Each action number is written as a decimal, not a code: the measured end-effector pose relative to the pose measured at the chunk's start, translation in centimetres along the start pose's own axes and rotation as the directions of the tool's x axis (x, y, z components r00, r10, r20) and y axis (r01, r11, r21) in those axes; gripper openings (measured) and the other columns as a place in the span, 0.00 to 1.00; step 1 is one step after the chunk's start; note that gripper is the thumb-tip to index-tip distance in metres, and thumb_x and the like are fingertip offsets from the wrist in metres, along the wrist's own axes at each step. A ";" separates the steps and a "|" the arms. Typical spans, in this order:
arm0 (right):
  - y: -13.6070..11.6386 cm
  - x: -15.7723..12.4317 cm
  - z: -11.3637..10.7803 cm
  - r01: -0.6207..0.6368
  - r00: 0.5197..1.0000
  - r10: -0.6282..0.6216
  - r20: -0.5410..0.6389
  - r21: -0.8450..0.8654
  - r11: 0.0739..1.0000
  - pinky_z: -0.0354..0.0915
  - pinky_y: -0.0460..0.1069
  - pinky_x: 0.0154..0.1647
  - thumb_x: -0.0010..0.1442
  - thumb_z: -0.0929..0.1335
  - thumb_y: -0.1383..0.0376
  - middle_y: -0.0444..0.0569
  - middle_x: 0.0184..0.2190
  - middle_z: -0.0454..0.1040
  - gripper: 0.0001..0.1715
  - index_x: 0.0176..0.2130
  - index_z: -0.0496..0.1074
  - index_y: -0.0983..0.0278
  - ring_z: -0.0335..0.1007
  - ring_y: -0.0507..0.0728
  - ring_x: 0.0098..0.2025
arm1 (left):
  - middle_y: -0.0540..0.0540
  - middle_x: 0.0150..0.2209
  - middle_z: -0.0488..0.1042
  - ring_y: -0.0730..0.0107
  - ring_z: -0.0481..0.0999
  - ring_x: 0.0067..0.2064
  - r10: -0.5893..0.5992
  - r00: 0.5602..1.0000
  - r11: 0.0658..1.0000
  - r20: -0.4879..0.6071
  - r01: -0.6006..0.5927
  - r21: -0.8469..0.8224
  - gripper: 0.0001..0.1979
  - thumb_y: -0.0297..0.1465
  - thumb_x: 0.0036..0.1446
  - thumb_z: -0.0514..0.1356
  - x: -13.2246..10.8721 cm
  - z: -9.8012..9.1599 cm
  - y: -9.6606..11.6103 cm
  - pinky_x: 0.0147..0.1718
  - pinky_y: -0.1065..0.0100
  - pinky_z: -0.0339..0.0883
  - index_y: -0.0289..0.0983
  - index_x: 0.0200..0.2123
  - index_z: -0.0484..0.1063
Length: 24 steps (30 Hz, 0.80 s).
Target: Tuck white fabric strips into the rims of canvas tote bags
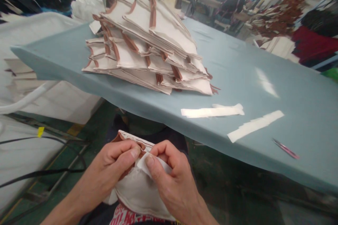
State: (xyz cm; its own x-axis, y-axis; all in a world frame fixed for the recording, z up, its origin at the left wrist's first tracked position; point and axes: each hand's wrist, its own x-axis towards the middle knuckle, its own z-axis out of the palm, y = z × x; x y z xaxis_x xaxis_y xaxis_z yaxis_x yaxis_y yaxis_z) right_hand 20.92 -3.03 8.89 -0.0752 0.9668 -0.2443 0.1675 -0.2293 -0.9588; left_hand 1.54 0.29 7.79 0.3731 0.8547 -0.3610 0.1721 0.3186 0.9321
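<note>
A cream cloth piece with brown trim (142, 191) lies over my lap, just off the table's near edge. My left hand (116, 165) pinches its brown-edged upper part between thumb and fingers. Close beside it, my right hand (171, 168) is closed on a small white strip (144, 164), held against the cloth near the trim. The fingertips of both hands almost meet. Part of the strip is hidden under my right thumb and fingers.
A tall pile of cream pieces with brown edging (142, 49) stands on the blue-covered table (232, 77). Nearer lie two stacks of white strips (211, 111) (256, 126) and pink-handled tweezers (286, 148). White sacking (60, 102) hangs at left. A person (232, 0) is in the background.
</note>
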 end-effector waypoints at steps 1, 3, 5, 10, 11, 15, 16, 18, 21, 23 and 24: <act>0.0 0.0 0.0 0.009 1.000 -0.009 -0.007 -0.009 1.000 0.58 0.48 0.27 0.69 0.72 0.52 0.44 0.26 0.78 0.14 0.37 0.76 0.59 0.68 0.54 0.27 | 0.54 0.25 0.61 0.72 0.57 0.26 0.000 1.000 1.000 -0.003 0.000 -0.020 0.28 0.54 0.69 0.63 0.0 0.0 -0.1 0.23 0.73 0.53 0.39 0.26 0.68; -0.1 0.0 0.1 0.022 1.000 -0.023 -0.019 -0.031 0.999 0.58 0.48 0.27 0.69 0.71 0.52 0.43 0.25 0.78 0.14 0.36 0.76 0.59 0.68 0.54 0.27 | 0.54 0.25 0.60 0.72 0.56 0.26 0.001 1.000 0.998 0.001 -0.001 -0.064 0.27 0.54 0.70 0.63 0.0 0.0 -0.2 0.22 0.73 0.52 0.40 0.26 0.67; -0.3 0.1 0.2 0.036 0.999 -0.037 -0.025 -0.047 0.998 0.58 0.48 0.27 0.68 0.71 0.53 0.43 0.25 0.77 0.13 0.36 0.75 0.59 0.68 0.53 0.26 | 0.55 0.24 0.59 0.73 0.55 0.26 -0.005 1.000 0.996 0.022 0.007 -0.094 0.28 0.54 0.69 0.63 -0.1 0.0 -0.4 0.22 0.73 0.51 0.40 0.26 0.66; -0.7 0.4 0.3 0.084 0.995 -0.089 -0.046 -0.106 0.991 0.55 0.47 0.24 0.69 0.70 0.55 0.42 0.24 0.76 0.12 0.36 0.74 0.58 0.66 0.52 0.24 | 0.55 0.23 0.58 0.73 0.54 0.25 -0.015 1.000 0.997 0.013 0.016 -0.073 0.28 0.54 0.69 0.62 -0.1 -0.2 -0.4 0.22 0.72 0.49 0.41 0.25 0.64; -0.7 0.5 0.4 0.088 0.994 -0.095 -0.051 -0.120 0.989 0.55 0.47 0.24 0.68 0.70 0.55 0.41 0.24 0.76 0.12 0.36 0.74 0.58 0.66 0.52 0.24 | 0.56 0.23 0.57 0.73 0.53 0.25 -0.012 1.000 0.998 0.016 0.013 -0.064 0.28 0.54 0.69 0.62 -0.1 -0.2 -0.2 0.22 0.72 0.48 0.41 0.25 0.63; -0.5 0.6 0.5 0.113 0.990 -0.125 -0.066 -0.157 0.981 0.53 0.47 0.22 0.68 0.71 0.55 0.40 0.22 0.74 0.12 0.35 0.73 0.58 0.63 0.51 0.21 | 0.57 0.22 0.54 0.74 0.50 0.24 0.006 1.000 1.000 0.020 -0.006 -0.023 0.28 0.52 0.68 0.63 -0.1 0.0 0.5 0.21 0.72 0.47 0.42 0.24 0.62; -0.5 0.5 0.6 0.125 0.988 -0.139 -0.073 -0.168 0.978 0.53 0.47 0.22 0.68 0.71 0.55 0.40 0.22 0.74 0.12 0.34 0.73 0.58 0.62 0.51 0.21 | 0.57 0.22 0.54 0.74 0.51 0.24 0.015 1.000 1.000 0.010 -0.015 -0.015 0.27 0.52 0.69 0.63 -0.1 0.0 0.6 0.21 0.72 0.47 0.42 0.24 0.62; -0.4 0.5 0.7 0.153 0.980 -0.174 -0.096 -0.192 0.969 0.54 0.47 0.22 0.68 0.71 0.56 0.40 0.22 0.74 0.11 0.34 0.73 0.58 0.63 0.51 0.21 | 0.56 0.23 0.55 0.74 0.52 0.25 0.031 0.999 0.999 -0.008 -0.031 -0.007 0.28 0.53 0.70 0.62 -0.2 0.2 0.6 0.21 0.72 0.48 0.41 0.24 0.63; -0.2 0.5 1.0 0.190 0.964 -0.228 -0.137 -0.244 0.951 0.55 0.47 0.22 0.68 0.70 0.58 0.40 0.21 0.74 0.11 0.34 0.73 0.57 0.64 0.51 0.20 | 0.54 0.25 0.60 0.72 0.56 0.26 0.030 0.999 0.999 -0.025 -0.031 -0.030 0.31 0.56 0.71 0.61 -0.5 0.4 0.5 0.22 0.72 0.53 0.40 0.25 0.66; 0.0 0.5 1.0 0.199 0.956 -0.248 -0.156 -0.275 0.941 0.54 0.47 0.22 0.68 0.71 0.58 0.40 0.20 0.73 0.11 0.33 0.73 0.57 0.62 0.51 0.19 | 0.51 0.27 0.66 0.71 0.60 0.28 0.033 0.998 0.998 -0.053 -0.036 -0.054 0.31 0.56 0.73 0.61 -0.7 0.5 0.2 0.25 0.72 0.57 0.38 0.27 0.71; 0.2 0.6 1.1 0.197 0.954 -0.250 -0.165 -0.285 0.938 0.53 0.48 0.21 0.68 0.71 0.58 0.40 0.20 0.73 0.11 0.33 0.73 0.57 0.62 0.51 0.19 | 0.51 0.28 0.69 0.70 0.63 0.29 0.038 0.997 0.997 -0.064 -0.042 -0.059 0.29 0.55 0.73 0.62 -0.8 0.5 0.1 0.26 0.72 0.60 0.38 0.28 0.74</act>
State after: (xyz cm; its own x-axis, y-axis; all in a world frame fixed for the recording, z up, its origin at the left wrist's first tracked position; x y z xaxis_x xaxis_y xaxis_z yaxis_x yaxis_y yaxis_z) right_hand 19.84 -2.64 8.44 0.0487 0.9984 0.0304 0.4222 0.0070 -0.9065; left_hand 1.74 -0.55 8.10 0.3200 0.8908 -0.3226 0.1022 0.3061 0.9465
